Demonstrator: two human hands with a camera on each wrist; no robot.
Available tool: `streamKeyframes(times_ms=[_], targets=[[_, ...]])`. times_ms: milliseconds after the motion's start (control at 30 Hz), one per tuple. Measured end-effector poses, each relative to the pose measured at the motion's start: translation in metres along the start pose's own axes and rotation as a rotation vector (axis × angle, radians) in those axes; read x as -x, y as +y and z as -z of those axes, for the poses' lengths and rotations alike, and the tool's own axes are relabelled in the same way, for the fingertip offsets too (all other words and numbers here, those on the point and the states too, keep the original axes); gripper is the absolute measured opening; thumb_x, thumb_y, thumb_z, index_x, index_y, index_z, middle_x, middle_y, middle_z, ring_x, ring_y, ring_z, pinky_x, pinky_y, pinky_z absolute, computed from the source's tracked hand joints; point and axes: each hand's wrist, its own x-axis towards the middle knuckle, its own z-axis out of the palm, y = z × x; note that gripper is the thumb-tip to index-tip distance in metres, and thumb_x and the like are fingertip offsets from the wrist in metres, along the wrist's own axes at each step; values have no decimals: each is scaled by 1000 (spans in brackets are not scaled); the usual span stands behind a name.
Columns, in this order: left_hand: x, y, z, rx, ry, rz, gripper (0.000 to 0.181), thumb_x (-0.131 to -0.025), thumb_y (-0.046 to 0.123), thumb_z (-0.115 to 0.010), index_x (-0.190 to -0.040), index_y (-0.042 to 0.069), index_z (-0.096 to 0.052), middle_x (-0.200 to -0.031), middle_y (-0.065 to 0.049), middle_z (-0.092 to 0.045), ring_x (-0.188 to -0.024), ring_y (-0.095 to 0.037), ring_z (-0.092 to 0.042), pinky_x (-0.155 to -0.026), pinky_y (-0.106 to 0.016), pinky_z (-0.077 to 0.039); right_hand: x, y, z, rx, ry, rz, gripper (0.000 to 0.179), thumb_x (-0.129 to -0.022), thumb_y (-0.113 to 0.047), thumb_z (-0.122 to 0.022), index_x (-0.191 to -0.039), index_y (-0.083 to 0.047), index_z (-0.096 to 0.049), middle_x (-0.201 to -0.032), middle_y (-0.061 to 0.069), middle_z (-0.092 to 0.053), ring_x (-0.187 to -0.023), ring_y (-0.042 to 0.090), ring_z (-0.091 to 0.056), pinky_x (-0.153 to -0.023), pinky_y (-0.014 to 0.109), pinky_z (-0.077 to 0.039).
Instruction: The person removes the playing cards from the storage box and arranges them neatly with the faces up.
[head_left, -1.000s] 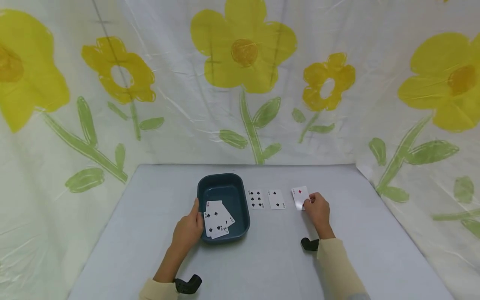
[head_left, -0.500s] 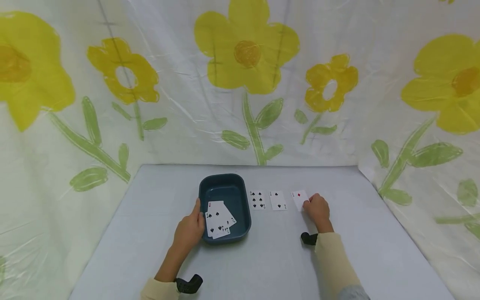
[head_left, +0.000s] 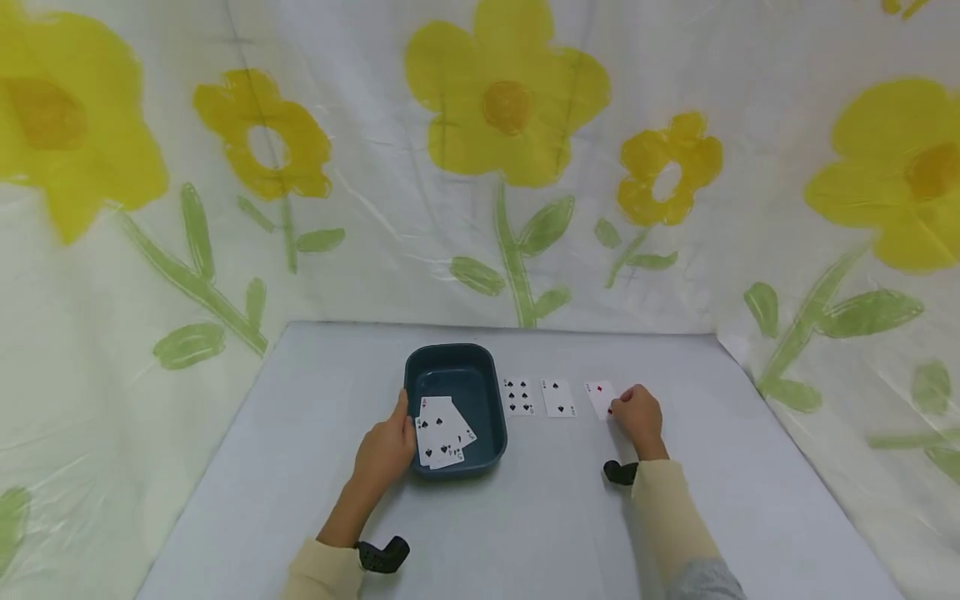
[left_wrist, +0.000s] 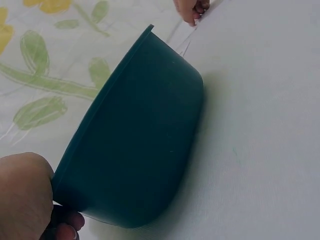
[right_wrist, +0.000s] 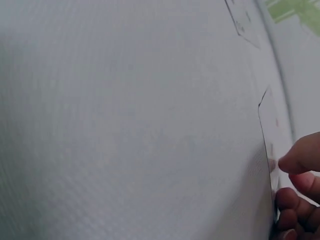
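In the head view my left hand [head_left: 385, 452] grips the left side of a dark teal tub [head_left: 453, 381]. Several face-up playing cards [head_left: 442, 432] overlap inside it, toward the near left corner. The left wrist view has the tub's outer wall [left_wrist: 135, 130] standing tilted, its rim held between thumb and fingers. Over on the right, my right hand [head_left: 640, 419] pinches the near right edge of a red diamond playing card [head_left: 598, 396]. From the right wrist, the thumb lies on the card's face [right_wrist: 270, 125] with curled fingers beside its edge.
Between the tub and the diamond card lie a six of spades [head_left: 519, 397] and a two of spades [head_left: 558, 399], face up in a row. A flower-printed curtain [head_left: 375, 250] rises behind the white table [head_left: 525, 517].
The diamond card has straightened slightly and come down level with the row, still at my right fingers. My left hand keeps its grip on the tub. The head view has shifted slightly.
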Motion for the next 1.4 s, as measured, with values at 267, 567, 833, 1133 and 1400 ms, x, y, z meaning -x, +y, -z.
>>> streamKeyframes(times_ms=[267,567,833,1133,1400], targets=[[0,4,-2,-19,-19,18,55,-103,14,-50,-152,-4,-36,-52,0,-40,-43,-14,-36,-45,-30,-30,15,-8,-4,-248,-27,-50,28,-95,-15,-56,-110,8,-57,-96,20,-59,-81,28,-55,-68,38,-46],[1,1,3,-19,27,0,54,-103,14,-51,-151,-6,-37,-52,1,-39,-43,-13,-37,-45,-30,-30,44,-100,-15,-792,-499,57,40,-103,-10,-52,-137,11,-45,-124,31,-56,-98,29,-68,-87,38,-54],[-1,0,0,-27,24,20,54,-103,15,-50,-152,-4,-37,-52,0,-40,-44,-14,-38,-46,-30,-31,74,-155,-46,-973,-919,38,50,-106,-11,-48,-148,7,-28,-149,34,-36,-129,48,-48,-100,50,-44],[0,4,-2,-36,-7,44,54,-103,16,-50,-152,-3,-37,-52,0,-42,-45,-15,-41,-46,-31,-32,91,-167,-83,-909,-989,35,50,-104,-14,-52,-145,8,-33,-149,33,-33,-130,55,-43,-102,58,-39],[2,4,2,-37,1,34,54,-103,16,-51,-152,-3,-37,-53,0,-42,-45,-15,-40,-46,-31,-32,97,-173,-102,-873,-1013,10,50,-102,-14,-53,-143,9,-37,-145,33,-39,-124,53,-50,-98,57,-44]])
